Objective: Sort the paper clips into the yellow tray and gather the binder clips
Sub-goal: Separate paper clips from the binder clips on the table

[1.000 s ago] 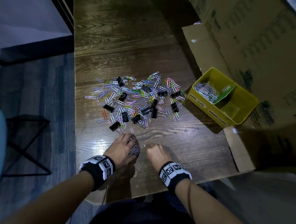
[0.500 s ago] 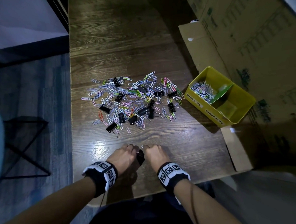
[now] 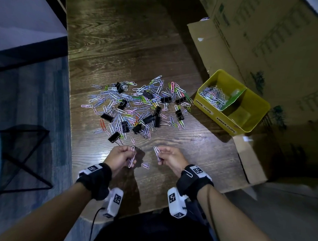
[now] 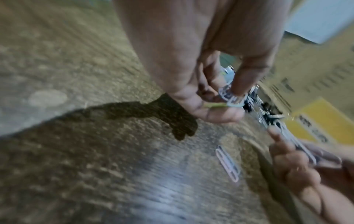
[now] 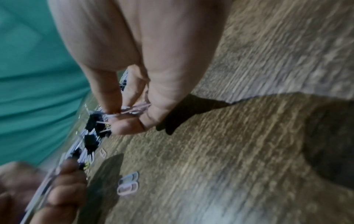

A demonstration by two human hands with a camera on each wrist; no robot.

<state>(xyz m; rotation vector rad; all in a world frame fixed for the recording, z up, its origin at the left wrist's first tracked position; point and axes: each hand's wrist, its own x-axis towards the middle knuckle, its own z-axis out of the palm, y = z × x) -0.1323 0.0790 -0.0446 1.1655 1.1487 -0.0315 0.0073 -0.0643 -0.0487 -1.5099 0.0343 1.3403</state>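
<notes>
A mixed pile of coloured paper clips (image 3: 135, 108) and several black binder clips (image 3: 155, 118) lies on the wooden table (image 3: 121, 47). At the near edge of the pile, my left hand (image 3: 121, 157) pinches a few paper clips (image 4: 229, 97) between thumb and fingers. My right hand (image 3: 171, 157) pinches other paper clips (image 5: 132, 109) the same way. Two loose paper clips (image 3: 145, 165) lie on the table between the hands. The yellow tray (image 3: 259, 114) stands to the right, with paper clips in its left compartment.
Large cardboard boxes (image 3: 265, 43) rise behind and right of the tray, with a flap (image 3: 249, 156) lying near my right hand. A black wire stool frame (image 3: 21, 160) stands on the floor left of the table.
Both hands have lifted off the table, turned and drawn apart, each now holding paper clips. Two clips lie between them where the hands met.
</notes>
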